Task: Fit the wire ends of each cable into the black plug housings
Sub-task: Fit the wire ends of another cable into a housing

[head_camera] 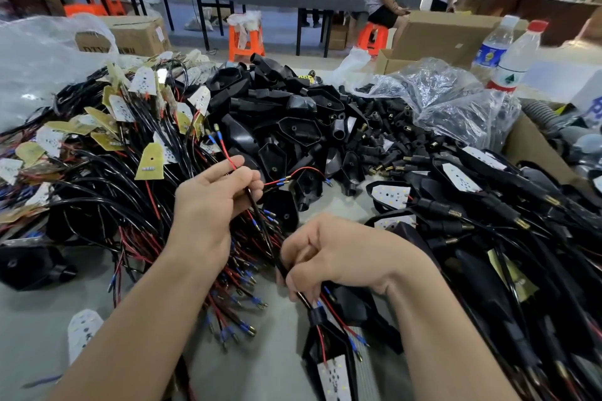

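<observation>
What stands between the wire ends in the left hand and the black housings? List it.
Nothing visible. The left hand grips the cable, and its red wire ends reach out freely toward the black housings lying just beyond them.

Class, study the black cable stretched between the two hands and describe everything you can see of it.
The cable is thin, black and glossy, like plastic-coated wire, running slantwise and straight. The left hand pinches its upper end, where red wires with blue sleeves and brass tips fan out. The right hand grips its lower part; below that it enters a black housing holding a white board.
</observation>
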A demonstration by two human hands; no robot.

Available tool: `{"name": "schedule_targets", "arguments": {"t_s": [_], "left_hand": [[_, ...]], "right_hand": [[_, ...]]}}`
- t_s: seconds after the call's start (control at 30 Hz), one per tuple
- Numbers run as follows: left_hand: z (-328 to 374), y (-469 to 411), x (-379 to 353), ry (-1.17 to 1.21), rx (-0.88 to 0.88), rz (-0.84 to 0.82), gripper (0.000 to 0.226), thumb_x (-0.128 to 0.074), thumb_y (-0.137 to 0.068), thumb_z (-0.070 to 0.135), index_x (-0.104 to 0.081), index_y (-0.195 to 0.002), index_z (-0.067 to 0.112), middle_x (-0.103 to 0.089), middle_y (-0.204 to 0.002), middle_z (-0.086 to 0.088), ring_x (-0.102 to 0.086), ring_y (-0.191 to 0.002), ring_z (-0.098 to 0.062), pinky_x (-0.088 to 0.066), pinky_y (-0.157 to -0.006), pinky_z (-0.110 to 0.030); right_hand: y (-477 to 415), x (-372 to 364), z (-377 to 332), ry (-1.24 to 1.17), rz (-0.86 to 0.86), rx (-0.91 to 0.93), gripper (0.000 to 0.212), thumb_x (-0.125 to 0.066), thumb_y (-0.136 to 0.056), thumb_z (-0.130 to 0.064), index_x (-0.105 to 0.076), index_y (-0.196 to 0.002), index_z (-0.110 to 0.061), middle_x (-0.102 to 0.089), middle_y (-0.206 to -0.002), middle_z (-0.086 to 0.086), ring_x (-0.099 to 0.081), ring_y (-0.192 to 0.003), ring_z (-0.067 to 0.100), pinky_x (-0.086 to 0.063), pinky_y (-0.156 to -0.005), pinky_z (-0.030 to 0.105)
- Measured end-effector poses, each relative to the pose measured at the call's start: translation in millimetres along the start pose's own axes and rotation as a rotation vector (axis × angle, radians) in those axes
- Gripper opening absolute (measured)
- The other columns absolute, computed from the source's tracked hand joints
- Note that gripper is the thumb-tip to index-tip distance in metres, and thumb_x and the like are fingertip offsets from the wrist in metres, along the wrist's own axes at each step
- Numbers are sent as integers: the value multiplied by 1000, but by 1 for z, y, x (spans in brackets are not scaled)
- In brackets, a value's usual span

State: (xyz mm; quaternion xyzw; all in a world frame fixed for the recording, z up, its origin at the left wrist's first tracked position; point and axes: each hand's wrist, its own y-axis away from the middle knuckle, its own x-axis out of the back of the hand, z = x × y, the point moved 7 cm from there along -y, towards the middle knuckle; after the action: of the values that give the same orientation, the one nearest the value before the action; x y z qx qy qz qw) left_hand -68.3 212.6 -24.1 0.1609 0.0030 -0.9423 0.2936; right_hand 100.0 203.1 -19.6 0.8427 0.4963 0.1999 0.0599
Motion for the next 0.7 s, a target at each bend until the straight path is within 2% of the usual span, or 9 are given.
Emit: {"name": "schedule_targets", "arguments": {"t_s": [0.03,0.1,0.2,0.23,0.27,0.33,0.43,0.6,0.7], "left_hand": [[3,-1,1,-1,-25,-8,18,-66,-96,-3,-71,-113,2,-77,-73,-3,-73,-66,-12,-58,-62,-20],[13,-1,5,22,-81,1,13,-65,-95,-4,-74,-99,6,-77,-72,-3,-73,-66,-13,-59,-63,-21],[22,-5,12,158,-114,24,13,-65,-96,-2,-72,-105,5,-77,-75,-3,-74,-68,-13,-59,-66,-20],[23,-5,14,173,-125,33,15,-67,-95,-1,-71,-108,5,-77,-75,-3,-73,-68,-13,-59,-66,-20],[23,-5,14,156,-144,39,16,-68,-95,0,-70,-110,6,-77,-75,-3,-73,-68,-13,-59,-66,-20],[22,-4,11,67,-193,31,15,-70,-94,1,-71,-107,7,-77,-75,-4,-73,-66,-13,-58,-63,-20],[22,-3,4,-96,-261,3,13,-73,-92,1,-76,-95,14,-78,-76,-5,-74,-63,-15,-58,-59,-21],[19,1,-1,-390,-400,16,21,-76,-91,12,-79,-81,30,-77,-70,3,-74,-59,-16,-62,-57,-28],[19,6,-6,-534,-468,34,24,-74,-92,20,-78,-76,37,-75,-67,14,-73,-59,-6,-58,-59,-21]], "right_hand": [[0,0,0,28,6,-1,29,-64,-84,13,-62,-69,-11,-69,-70,12,-58,-52,15,-51,-57,25],[0,-1,0,79,-12,1,23,-65,-84,12,-63,-70,-6,-69,-69,10,-58,-52,11,-50,-58,23],[2,4,2,37,-20,0,2,-67,-84,13,-67,-83,11,-70,-67,5,-58,-54,9,-49,-60,21],[3,6,2,27,-22,1,2,-68,-83,12,-68,-85,12,-70,-65,2,-58,-55,8,-48,-60,19],[4,7,2,45,-31,3,3,-71,-82,10,-72,-84,7,-68,-63,-2,-57,-55,7,-47,-60,18],[2,10,3,151,4,9,17,-77,-79,1,-75,-74,-15,-64,-62,-8,-53,-58,4,-43,-59,17],[-3,33,8,145,305,17,22,-76,-77,0,-80,-79,-22,-72,-69,-8,-58,-59,3,-48,-59,19],[7,87,10,-87,862,100,25,-68,-81,-3,-80,-73,-24,-67,-55,-3,-55,-51,9,-41,-53,23],[19,110,6,52,1099,71,27,-65,-80,-8,-78,-71,-29,-71,-61,-8,-60,-53,11,-48,-56,26]]}}
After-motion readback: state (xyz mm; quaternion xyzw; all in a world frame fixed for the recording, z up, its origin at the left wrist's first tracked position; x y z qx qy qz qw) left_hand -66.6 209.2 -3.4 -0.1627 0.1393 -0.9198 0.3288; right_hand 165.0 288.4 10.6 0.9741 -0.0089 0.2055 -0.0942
